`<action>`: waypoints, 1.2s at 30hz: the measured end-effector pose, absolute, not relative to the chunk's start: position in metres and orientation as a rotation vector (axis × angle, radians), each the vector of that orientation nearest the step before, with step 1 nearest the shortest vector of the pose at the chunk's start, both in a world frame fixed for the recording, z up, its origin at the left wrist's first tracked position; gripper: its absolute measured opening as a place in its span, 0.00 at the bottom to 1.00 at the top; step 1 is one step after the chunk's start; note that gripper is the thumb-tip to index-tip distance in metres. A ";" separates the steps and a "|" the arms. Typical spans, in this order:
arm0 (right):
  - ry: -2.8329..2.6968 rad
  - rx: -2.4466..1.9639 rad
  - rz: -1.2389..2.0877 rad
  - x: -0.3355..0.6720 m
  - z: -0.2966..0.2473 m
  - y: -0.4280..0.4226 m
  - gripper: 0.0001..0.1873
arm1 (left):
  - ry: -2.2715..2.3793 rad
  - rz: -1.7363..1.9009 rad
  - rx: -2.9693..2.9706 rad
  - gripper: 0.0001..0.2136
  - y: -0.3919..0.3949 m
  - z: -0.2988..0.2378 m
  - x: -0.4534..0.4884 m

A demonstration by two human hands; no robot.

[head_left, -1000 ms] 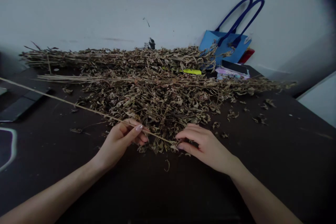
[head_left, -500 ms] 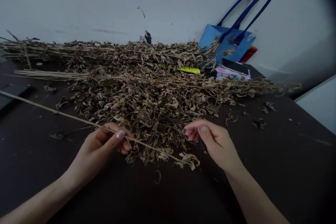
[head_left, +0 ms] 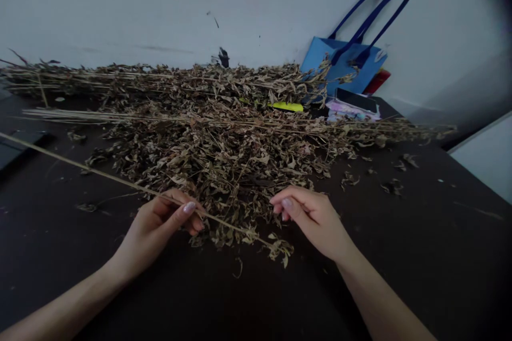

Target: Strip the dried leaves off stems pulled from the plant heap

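My left hand [head_left: 170, 218] is closed on a long, thin dried stem [head_left: 96, 170], pinching it between thumb and fingers. The stem slants from the far left down to a small leafy tip [head_left: 281, 249] on the right; the rest of its length is bare. My right hand [head_left: 310, 216] hovers just above and right of that tip, apart from it. Its fingers are curled in with the thumb against them, and nothing shows in them. Beneath and beyond both hands lies a heap of dried, crumpled leaves [head_left: 224, 160].
Bundles of dried leafy stems [head_left: 160, 82] lie along the wall on a dark table [head_left: 420, 256]. Behind them at right stand a blue bag [head_left: 340, 61] and a phone [head_left: 356, 100]. A yellow object [head_left: 286, 106] pokes from the leaves. A dark flat object [head_left: 20, 146] lies left.
My right hand has moved a little left, and its thumb has come closer to its fingers. The stem's leafy tip has shifted slightly left and turned. My left hand keeps its grip.
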State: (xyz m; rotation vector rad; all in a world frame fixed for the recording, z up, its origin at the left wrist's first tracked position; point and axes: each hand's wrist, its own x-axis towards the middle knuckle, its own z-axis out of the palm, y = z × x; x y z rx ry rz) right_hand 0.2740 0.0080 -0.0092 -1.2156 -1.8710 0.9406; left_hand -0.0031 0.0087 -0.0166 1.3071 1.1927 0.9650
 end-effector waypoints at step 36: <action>-2.542 -1.217 0.961 0.251 -0.025 -0.008 0.06 | 1.002 0.881 1.264 0.10 0.005 -0.030 -0.001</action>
